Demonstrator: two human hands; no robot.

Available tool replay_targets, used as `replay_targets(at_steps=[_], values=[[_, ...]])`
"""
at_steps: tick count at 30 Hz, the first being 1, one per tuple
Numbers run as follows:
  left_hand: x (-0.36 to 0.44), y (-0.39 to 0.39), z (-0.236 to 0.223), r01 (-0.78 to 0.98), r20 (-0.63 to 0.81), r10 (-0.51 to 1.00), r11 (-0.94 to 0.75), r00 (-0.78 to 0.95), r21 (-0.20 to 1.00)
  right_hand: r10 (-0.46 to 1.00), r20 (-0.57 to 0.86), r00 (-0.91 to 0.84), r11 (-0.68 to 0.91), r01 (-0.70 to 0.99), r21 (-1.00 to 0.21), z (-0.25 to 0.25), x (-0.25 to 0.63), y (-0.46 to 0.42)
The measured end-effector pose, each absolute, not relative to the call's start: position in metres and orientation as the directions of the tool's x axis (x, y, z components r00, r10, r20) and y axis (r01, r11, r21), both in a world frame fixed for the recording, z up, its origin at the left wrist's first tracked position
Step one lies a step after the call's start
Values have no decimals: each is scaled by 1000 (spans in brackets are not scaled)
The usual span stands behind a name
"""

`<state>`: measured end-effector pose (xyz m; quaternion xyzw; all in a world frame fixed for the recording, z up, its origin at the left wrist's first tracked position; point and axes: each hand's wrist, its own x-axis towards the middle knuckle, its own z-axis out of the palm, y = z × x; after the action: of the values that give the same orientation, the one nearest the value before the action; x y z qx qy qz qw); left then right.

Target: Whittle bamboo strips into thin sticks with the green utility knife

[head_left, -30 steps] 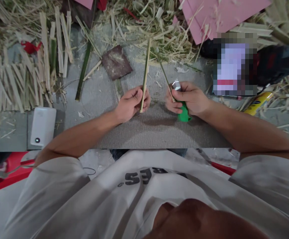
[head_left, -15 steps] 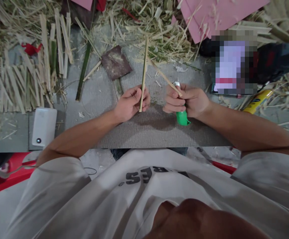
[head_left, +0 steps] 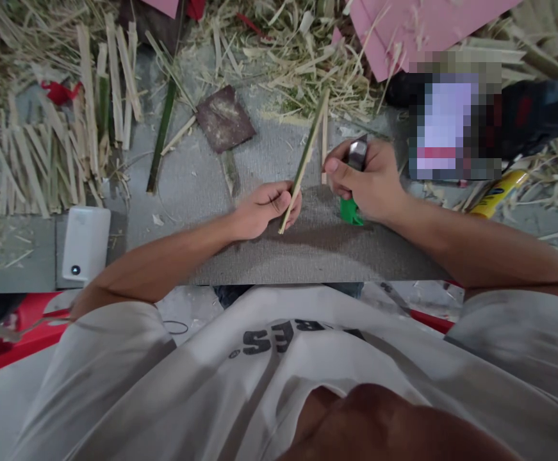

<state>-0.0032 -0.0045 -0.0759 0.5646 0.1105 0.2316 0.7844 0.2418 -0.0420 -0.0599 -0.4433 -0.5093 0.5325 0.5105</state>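
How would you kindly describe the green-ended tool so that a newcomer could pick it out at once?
Over the grey table, find the right hand. The tool is in its grip, shiny metal showing at the far end and bright green at the near end. That pairing sets it apart from the thin strip in the left hand.

Grey table [head_left: 240, 262] with strips [head_left: 29, 171], shavings [head_left: 317, 73], white device [head_left: 85, 240]

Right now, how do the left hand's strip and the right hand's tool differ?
The strip is long and thin; the tool looks shorter and wider. The strip is pale and dull green; the tool shows shiny metal and bright green. Both are partly green and held.
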Motion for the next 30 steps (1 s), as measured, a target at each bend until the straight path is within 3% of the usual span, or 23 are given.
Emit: replay_targets(at_steps=[8,15,30], values=[[-5,-11,-82,-187,116,451,117,885,975,989,-7,-145,-44,-251,-967,-58,233,-52],[-7,-11,-78,-138,111,456,26,883,990,987,-12,-160,-52,-249,-967,-56,232,-49],[-7,-9,-80,-200,145,424,87,894,976,971,15,-238,-42,-234,-971,-51,230,-56]])
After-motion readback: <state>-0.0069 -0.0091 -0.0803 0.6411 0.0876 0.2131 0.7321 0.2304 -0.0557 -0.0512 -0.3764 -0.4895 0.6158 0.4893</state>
